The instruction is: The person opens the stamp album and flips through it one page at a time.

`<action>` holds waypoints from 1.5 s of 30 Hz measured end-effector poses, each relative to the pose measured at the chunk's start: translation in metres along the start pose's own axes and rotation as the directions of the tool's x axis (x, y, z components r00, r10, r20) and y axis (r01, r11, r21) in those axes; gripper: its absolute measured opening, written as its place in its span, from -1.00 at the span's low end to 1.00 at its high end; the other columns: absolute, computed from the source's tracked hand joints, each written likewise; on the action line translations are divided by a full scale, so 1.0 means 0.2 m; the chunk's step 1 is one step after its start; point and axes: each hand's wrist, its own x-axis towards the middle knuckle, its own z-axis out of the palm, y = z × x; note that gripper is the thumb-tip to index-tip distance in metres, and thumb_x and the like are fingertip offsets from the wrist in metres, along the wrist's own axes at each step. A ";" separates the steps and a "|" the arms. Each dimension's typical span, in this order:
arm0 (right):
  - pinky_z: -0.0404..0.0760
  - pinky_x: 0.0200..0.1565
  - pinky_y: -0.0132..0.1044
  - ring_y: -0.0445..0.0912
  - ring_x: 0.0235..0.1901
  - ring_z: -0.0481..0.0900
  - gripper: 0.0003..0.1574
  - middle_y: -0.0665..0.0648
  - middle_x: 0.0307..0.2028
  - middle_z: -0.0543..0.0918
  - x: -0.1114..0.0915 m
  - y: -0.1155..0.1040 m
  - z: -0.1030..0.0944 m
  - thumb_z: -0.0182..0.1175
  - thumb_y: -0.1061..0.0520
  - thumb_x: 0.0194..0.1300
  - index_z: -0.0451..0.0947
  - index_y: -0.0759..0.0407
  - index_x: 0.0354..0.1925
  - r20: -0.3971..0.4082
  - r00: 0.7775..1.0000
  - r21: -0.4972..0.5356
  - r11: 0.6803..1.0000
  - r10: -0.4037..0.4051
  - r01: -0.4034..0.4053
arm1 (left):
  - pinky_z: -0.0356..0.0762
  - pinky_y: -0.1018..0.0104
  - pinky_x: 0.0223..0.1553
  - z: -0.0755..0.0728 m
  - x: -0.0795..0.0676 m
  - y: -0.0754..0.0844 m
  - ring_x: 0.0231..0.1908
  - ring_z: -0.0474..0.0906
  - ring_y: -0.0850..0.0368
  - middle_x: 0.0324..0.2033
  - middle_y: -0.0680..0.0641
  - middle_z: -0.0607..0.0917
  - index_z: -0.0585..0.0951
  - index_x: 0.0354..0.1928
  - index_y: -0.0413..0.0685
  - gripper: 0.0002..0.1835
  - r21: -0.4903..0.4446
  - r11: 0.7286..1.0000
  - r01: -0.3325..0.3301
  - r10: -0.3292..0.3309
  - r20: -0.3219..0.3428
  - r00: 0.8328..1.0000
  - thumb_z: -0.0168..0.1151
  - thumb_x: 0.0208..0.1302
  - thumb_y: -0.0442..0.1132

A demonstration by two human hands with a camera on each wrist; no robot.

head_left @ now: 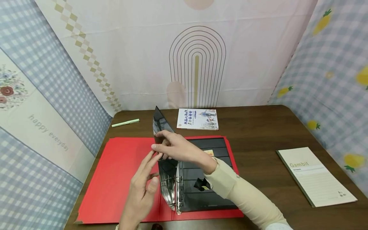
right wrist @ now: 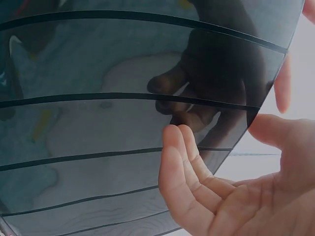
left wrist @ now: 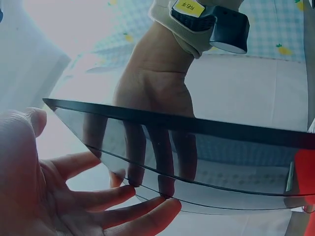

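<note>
The red binder (head_left: 123, 179) holds black pocket pages (head_left: 192, 174); left hand (head_left: 139, 188) has fingers extended, grip of right hand (head_left: 179, 147) unclear.

Dark brown wood desk (head_left: 253, 143), far corners rounded. Red binder (head_left: 129, 179) lying open along near side. Pale green pen (head_left: 125, 123) beyond binder, far left. White picture-covered booklet (head_left: 197, 119) near far edge. Cream "Gambit" notebook (head_left: 316, 177) on right, well apart.

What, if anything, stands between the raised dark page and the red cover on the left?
The left hand does: it is over the red cover, beside the raised dark page. The right hand is at the page itself.
</note>
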 end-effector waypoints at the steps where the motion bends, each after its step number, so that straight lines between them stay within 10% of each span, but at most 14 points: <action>1: 0.67 -0.26 -0.21 0.14 -0.29 0.71 -0.34 0.10 -0.34 0.68 0.00 0.00 0.00 0.14 -0.03 0.52 0.31 0.28 0.40 0.010 1.000 -0.008 1.000 -0.003 0.003 | 0.68 0.20 -0.09 0.00 0.00 0.00 0.31 0.41 0.03 0.47 -0.17 0.30 0.40 0.45 -0.16 -0.53 0.003 1.000 0.011 -0.011 -0.006 1.000 -0.07 0.59 -0.24; 7: 0.68 -0.19 -0.05 0.10 -0.28 0.70 -0.37 0.17 -0.25 0.67 0.02 0.02 0.01 0.06 -0.03 0.58 0.28 0.28 0.42 0.072 0.997 -0.068 0.997 -0.027 0.032 | 0.63 0.35 -0.18 -0.02 -0.01 -0.01 0.27 0.47 0.02 0.43 -0.14 0.38 0.43 0.43 -0.12 -0.52 0.038 0.998 0.053 -0.050 -0.089 0.995 -0.05 0.52 -0.40; 13: 0.67 -0.20 -0.11 -0.05 -0.32 0.68 -0.37 0.24 -0.15 0.68 -0.02 0.08 -0.03 0.04 -0.04 0.59 0.30 0.28 0.41 0.043 0.999 -0.079 0.997 0.001 0.003 | 0.33 0.50 0.24 -0.08 -0.03 -0.01 0.34 0.38 0.14 0.38 -0.19 0.44 0.45 0.40 -0.18 -0.50 -0.021 0.983 0.181 -0.182 -0.142 0.973 -0.11 0.49 -0.52; 26: 0.66 -0.21 -0.09 -0.09 -0.34 0.63 -0.47 0.08 -0.29 0.65 -0.09 0.26 -0.16 0.07 0.04 0.57 0.37 0.29 0.35 -0.001 0.999 -0.068 0.997 0.037 -0.037 | 0.29 0.31 0.24 -0.23 -0.05 0.00 0.35 0.28 0.09 0.36 0.03 0.47 0.50 0.39 0.02 -0.53 -0.191 0.829 0.526 -0.554 -0.145 0.820 -0.27 0.66 -0.14; 35: 0.66 -0.09 0.05 0.10 -0.20 0.68 -0.46 0.16 -0.14 0.68 -0.12 0.38 -0.24 0.06 0.07 0.57 0.36 0.32 0.36 -0.017 0.998 -0.026 0.998 0.058 -0.059 | 0.22 0.51 0.21 -0.28 -0.08 -0.05 0.41 0.17 0.07 0.36 -0.08 0.46 0.47 0.38 -0.17 -0.57 -0.290 0.820 0.494 -0.538 -0.097 0.837 -0.19 0.64 -0.25; 45: 0.67 -0.05 -0.04 0.19 -0.11 0.68 -0.43 0.35 -0.04 0.63 -0.18 0.45 -0.33 0.07 0.12 0.57 0.30 0.43 0.37 -0.076 0.996 0.077 0.996 0.039 -0.033 | 0.32 0.65 0.12 -0.33 -0.09 -0.09 0.36 0.26 0.27 0.38 -0.05 0.41 0.38 0.47 -0.08 -0.49 -0.149 0.771 0.620 -0.632 -0.054 0.773 0.11 0.55 -0.23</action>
